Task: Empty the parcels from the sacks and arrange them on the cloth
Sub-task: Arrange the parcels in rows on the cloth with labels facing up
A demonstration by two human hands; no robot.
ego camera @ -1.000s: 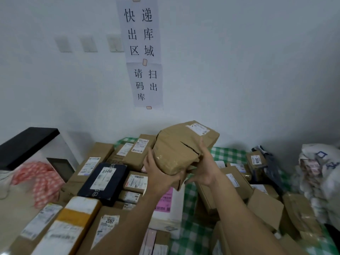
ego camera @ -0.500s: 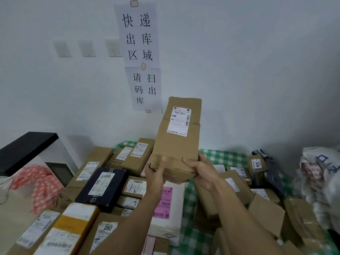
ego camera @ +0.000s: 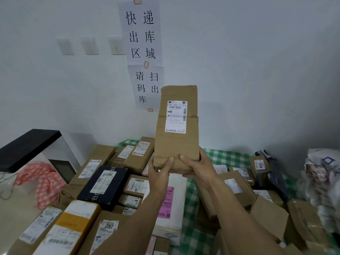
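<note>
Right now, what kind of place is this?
Likely a courier parcel pickup room. The wall sign reads 快递出库区域 (express outbound area), labelled parcels crowd a checked cloth, and a box is held up with its shipping label showing.

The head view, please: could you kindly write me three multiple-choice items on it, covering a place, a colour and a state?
1. The dark box lies: A) to the left of the raised parcel, lower down; B) to the right of it; C) on top of it.
2. The checked cloth at centre right is: A) blue; B) green and white; C) yellow.
3. The raised parcel is: A) lying flat on the dark box; B) resting on the cloth; C) held upright, label toward the camera.

Key: 1 A, the box sits at its lower left. 2 B, green and white checks show there. 3 C, the left hand and right hand grip its lower end.
</note>
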